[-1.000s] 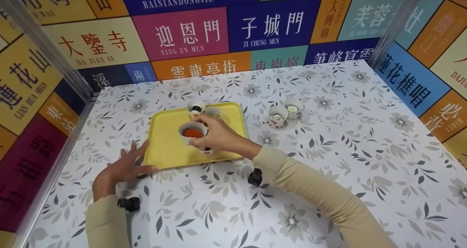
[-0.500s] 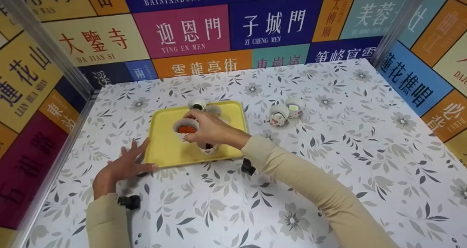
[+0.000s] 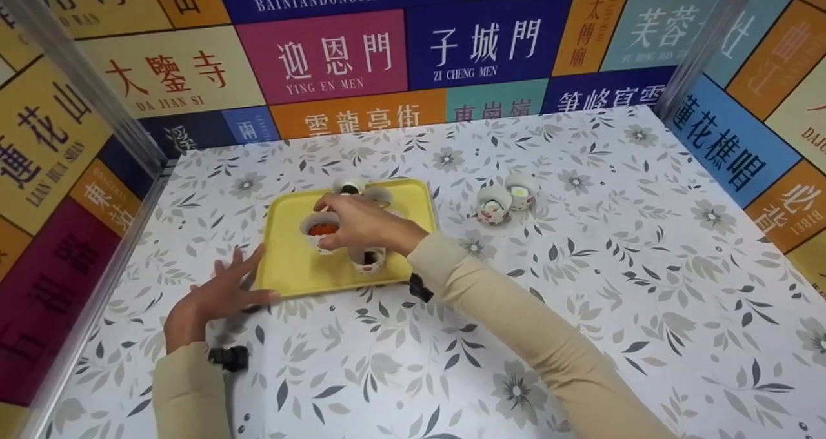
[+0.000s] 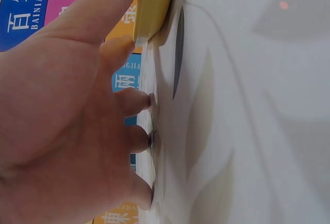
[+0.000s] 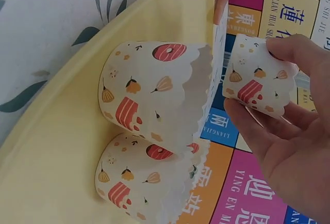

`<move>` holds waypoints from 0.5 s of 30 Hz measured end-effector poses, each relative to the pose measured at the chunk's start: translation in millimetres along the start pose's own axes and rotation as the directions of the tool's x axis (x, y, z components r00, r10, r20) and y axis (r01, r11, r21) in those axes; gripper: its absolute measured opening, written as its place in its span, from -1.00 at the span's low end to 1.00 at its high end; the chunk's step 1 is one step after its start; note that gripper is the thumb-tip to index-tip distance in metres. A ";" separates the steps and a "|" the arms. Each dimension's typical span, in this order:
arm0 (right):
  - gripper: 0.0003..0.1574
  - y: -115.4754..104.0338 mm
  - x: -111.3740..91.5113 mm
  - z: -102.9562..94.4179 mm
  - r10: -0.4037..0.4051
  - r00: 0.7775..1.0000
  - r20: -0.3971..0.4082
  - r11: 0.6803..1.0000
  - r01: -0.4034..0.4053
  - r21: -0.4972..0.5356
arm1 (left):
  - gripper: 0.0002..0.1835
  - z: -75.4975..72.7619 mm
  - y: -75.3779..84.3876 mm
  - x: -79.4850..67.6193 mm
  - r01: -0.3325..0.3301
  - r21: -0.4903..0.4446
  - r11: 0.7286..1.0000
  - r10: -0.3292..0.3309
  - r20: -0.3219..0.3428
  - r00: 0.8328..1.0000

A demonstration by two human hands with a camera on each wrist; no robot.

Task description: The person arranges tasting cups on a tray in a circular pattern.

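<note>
My right hand (image 3: 364,223) pinches a paper baking cup (image 3: 316,240) by its sides, just above the yellow tray (image 3: 284,258). Something orange-red shows inside it. The right wrist view has this patterned cup (image 5: 252,87) between thumb and fingers, apart from the tray. With fingers spread, my left hand (image 3: 219,290) touches the tray's left front corner. Beneath my right wrist stands a cup (image 3: 366,268) with dark contents. Behind my right hand, another cup (image 3: 349,183) with dark contents and a partly hidden cup (image 3: 379,195) stand on the tray.
Right of the tray, a cup (image 3: 492,214) with whitish contents stands against a cup (image 3: 524,200) with something pale green inside. The table has a floral cloth (image 3: 568,310). Lettered panels (image 3: 322,58) close off the back and both sides.
My right hand has carried the cup with the orange-red contents leftward over the tray, uncovering more of the front cup. The left hand has stayed at the tray's corner.
</note>
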State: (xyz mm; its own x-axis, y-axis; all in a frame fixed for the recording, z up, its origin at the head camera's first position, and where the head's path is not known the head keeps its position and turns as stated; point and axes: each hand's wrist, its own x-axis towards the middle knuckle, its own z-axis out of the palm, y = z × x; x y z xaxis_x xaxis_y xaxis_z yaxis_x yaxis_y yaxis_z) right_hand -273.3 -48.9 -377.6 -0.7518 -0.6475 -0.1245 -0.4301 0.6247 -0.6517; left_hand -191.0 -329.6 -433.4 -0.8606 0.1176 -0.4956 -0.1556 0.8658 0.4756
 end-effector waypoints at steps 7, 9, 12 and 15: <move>-0.26 5.2 5.5 7.3 -0.008 1.000 0.013 0.999 0.008 -0.035 | 0.19 -0.9 -1.1 -1.3 -0.005 0.006 1.000 0.005 0.003 1.000; -0.29 6.5 6.2 8.5 -0.005 1.000 0.010 0.999 0.005 -0.041 | 0.19 -0.9 -1.1 -0.8 -0.005 0.008 1.000 0.005 0.001 1.000; -0.33 8.6 7.0 11.0 0.002 1.000 0.005 0.998 -0.002 -0.056 | 0.19 -0.5 -1.4 0.2 -0.007 0.011 1.000 0.007 -0.004 1.000; -0.34 11.0 7.5 14.6 0.000 1.000 -0.004 0.997 0.000 -0.077 | 0.19 0.3 -1.3 0.4 -0.010 0.008 1.000 0.010 -0.007 1.000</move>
State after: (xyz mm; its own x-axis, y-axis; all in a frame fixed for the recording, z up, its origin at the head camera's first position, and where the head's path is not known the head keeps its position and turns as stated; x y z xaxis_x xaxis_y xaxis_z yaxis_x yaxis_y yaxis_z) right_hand -276.3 -53.2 -396.6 -0.7538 -0.6458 -0.1213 -0.4670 0.6564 -0.5925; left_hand -191.1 -330.5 -434.4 -0.8653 0.1227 -0.4859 -0.1434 0.8685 0.4746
